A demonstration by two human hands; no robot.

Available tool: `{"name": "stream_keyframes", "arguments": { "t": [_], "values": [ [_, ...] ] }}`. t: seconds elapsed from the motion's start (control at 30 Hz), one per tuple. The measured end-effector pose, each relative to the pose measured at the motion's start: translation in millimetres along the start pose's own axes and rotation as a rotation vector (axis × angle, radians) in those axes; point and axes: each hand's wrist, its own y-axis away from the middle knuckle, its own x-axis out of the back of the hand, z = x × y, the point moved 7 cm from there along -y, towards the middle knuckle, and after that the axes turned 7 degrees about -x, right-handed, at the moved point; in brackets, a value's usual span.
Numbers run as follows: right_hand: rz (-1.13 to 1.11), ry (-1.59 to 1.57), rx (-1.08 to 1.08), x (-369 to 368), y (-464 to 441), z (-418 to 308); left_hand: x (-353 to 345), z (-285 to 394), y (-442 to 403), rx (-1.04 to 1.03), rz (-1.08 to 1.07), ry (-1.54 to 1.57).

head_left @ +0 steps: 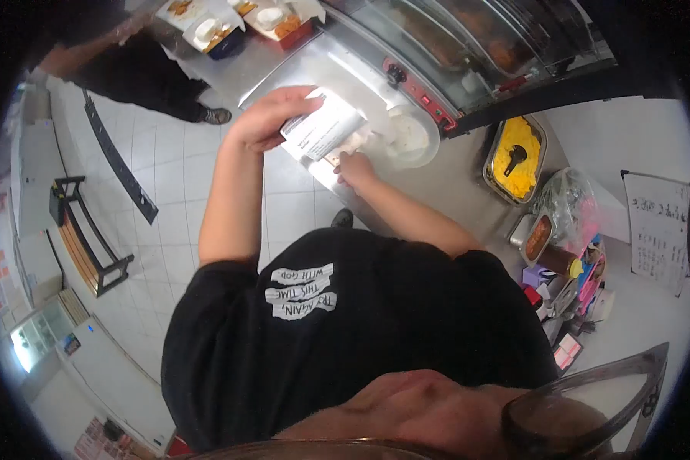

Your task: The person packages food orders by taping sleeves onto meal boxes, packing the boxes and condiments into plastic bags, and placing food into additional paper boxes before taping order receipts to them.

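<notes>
My left hand (277, 116) is closed on a white printed slip (326, 130), thumb on its upper face. Its small print is too blurred to read fully. Just below the slip, my right hand (354, 169) has its fingers drawn together at the edge of the steel counter (468, 222). Something small and pale lies at those fingertips, partly covered, and I cannot make out what it is. A round white tub (411, 136) stands to the right of both hands, touching neither.
Ahead is a glass food warmer with a red control panel (420, 93). Open food boxes (284, 34) stand at the upper left, near a co-worker in dark clothes (142, 73). Rightward are a yellow-food tray (516, 157), a plastic bag (567, 199) and a yellow-capped bottle (561, 262).
</notes>
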Motion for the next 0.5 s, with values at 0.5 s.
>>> {"name": "stream_keyframes", "arguments": {
  "t": [0.5],
  "values": [
    [0.303, 0.019, -0.145, 200.0, 138.4, 189.6, -129.5, -18.1, -35.6, 0.226, -0.333, 0.163]
  ]
}}
